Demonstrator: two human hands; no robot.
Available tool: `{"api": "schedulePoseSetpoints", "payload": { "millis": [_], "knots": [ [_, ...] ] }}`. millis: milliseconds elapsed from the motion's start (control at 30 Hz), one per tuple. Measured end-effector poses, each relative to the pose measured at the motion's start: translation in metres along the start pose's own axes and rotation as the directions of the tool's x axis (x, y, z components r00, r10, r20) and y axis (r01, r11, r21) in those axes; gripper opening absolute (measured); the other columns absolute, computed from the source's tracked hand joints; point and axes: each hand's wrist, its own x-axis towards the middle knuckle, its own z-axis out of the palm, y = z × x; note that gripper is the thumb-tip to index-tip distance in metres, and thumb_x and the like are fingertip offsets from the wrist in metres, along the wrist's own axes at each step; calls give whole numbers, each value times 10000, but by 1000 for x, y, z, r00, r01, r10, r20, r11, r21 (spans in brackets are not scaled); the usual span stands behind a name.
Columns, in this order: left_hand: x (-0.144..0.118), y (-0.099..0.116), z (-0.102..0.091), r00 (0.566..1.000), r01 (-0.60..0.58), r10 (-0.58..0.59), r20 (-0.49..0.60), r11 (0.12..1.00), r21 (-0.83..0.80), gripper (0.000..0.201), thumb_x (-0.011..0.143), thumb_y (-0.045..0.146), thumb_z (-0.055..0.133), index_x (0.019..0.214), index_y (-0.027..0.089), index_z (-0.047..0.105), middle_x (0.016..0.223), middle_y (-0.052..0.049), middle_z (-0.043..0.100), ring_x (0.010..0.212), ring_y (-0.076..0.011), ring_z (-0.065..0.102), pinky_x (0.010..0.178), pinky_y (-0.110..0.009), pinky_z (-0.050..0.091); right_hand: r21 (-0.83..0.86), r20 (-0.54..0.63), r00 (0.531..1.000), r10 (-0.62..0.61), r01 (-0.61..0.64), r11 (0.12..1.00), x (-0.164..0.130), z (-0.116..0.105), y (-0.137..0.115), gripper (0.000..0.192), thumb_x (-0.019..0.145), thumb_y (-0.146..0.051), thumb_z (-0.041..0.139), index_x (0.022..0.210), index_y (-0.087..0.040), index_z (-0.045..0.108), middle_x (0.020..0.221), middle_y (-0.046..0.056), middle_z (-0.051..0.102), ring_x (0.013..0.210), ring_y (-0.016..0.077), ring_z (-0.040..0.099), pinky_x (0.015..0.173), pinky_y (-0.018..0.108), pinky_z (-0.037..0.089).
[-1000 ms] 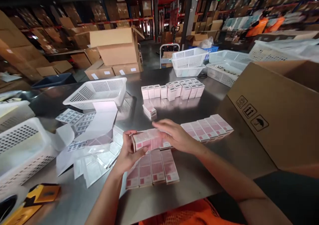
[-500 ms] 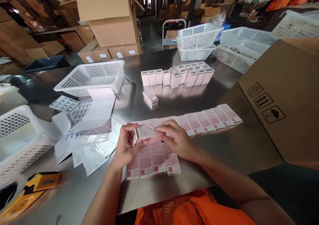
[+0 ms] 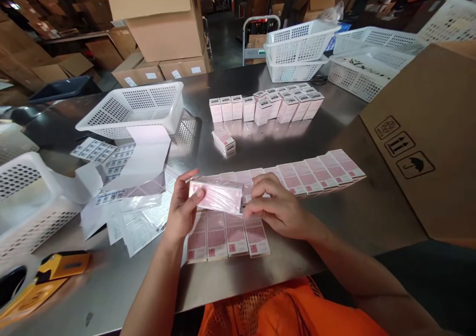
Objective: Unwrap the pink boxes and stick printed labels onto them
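Observation:
A small pink-and-white carton (image 3: 219, 196) in shiny clear film is held above the table by my left hand (image 3: 184, 206), thumb across its face. At the carton's right end, my right hand (image 3: 277, 207) has its fingers curled together by the edge of the film; what they pinch, if anything, is hidden. Beneath and in front lies a row of flat pink cartons (image 3: 237, 234). Another row of flat cartons (image 3: 310, 174) runs off to the right. Farther back, one carton (image 3: 224, 141) lies alone before a group of upright cartons (image 3: 286, 105).
Left of my hands are loose label sheets (image 3: 117, 165) and clear plastic bags (image 3: 145, 219). White baskets (image 3: 137, 110) stand at the left and back right. A yellow tape dispenser (image 3: 55, 281) lies front left. A big cardboard box (image 3: 420, 142) borders the right side.
The carton has been turned so its broad film-covered face shows. My right hand has shifted slightly right, off the carton's top to its right end, with fingers more curled.

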Motion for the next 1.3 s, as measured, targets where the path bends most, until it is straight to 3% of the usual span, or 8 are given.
{"api": "schedulePoseSetpoints", "payload": {
  "millis": [133, 367, 533, 633, 733, 967, 1100, 1300],
  "knots": [
    [10, 1, -7, 985, 128, -138, -104, 986, -104, 382, 644, 453, 849, 901, 196, 730, 795, -24, 688, 686, -139, 621, 636, -240, 510, 29, 200, 979, -43, 38, 999, 2, -21, 12, 296, 994, -335, 461, 783, -264, 656, 1014, 60, 603, 1060, 235, 514, 922, 446, 429],
    [-2, -14, 0, 956, 125, -83, -281, 983, 137, 359, 793, 500, 722, 715, 155, 660, 596, 12, 609, 529, -106, 513, 517, -221, 420, -463, -75, 992, 97, -121, 878, -3, 0, 21, 257, 838, -312, 676, 599, -220, 645, 1231, 43, 634, 1207, 360, 480, 976, 603, 287],
    [-10, -11, 6, 850, 0, 204, -485, 922, 386, 278, 883, 422, 642, 752, 180, 601, 621, 38, 590, 567, -91, 507, 542, -197, 395, -221, -28, 959, 281, -280, 934, -4, 17, 8, 101, 724, -212, 677, 810, -217, 623, 1247, 102, 599, 1168, 327, 552, 972, 540, 431],
    [-11, -8, 13, 814, -145, 234, -532, 968, 204, 311, 883, 436, 647, 723, 197, 529, 564, 68, 509, 488, -81, 439, 467, -199, 347, -51, -131, 934, 333, -342, 938, -5, 20, 7, 297, 727, -99, 620, 987, -240, 594, 1231, 96, 569, 1095, 253, 607, 918, 441, 528],
    [-11, -6, 23, 778, -267, 190, -598, 963, -41, 367, 838, 451, 704, 694, 203, 475, 557, 85, 457, 461, -68, 389, 429, -193, 312, 225, 53, 923, 382, -383, 896, -7, 22, 8, 580, 768, -106, 635, 1301, -272, 476, 1291, 91, 542, 1051, 206, 646, 891, 379, 567],
    [-6, 3, 33, 893, -185, 5, -450, 916, -356, 575, 687, 512, 808, 578, 212, 330, 487, 89, 286, 419, -58, 261, 370, -191, 252, 52, 223, 888, 401, -422, 905, -5, 40, 20, 903, 798, -407, 771, 1537, -318, 261, 1476, 125, 390, 744, 113, 577, 767, 344, 575],
    [-8, 19, 17, 973, -67, -54, -222, 861, -503, 560, 603, 435, 881, 572, 208, 370, 459, 87, 274, 392, -51, 237, 336, -176, 238, -184, 310, 857, 412, -372, 910, 13, 39, 32, 591, 780, -320, 790, 1325, -263, 568, 1280, 74, 551, 742, 130, 597, 743, 312, 532],
    [-1, 46, -37, 980, -149, 47, -193, 819, -554, 383, 747, 383, 766, 614, 188, 464, 478, 76, 371, 446, -55, 357, 447, -164, 411, -443, 407, 858, 313, -114, 889, 15, -38, 26, 326, 794, -118, 650, 1084, -261, 690, 1174, 45, 572, 856, 171, 622, 708, 282, 451]
  ]
}}
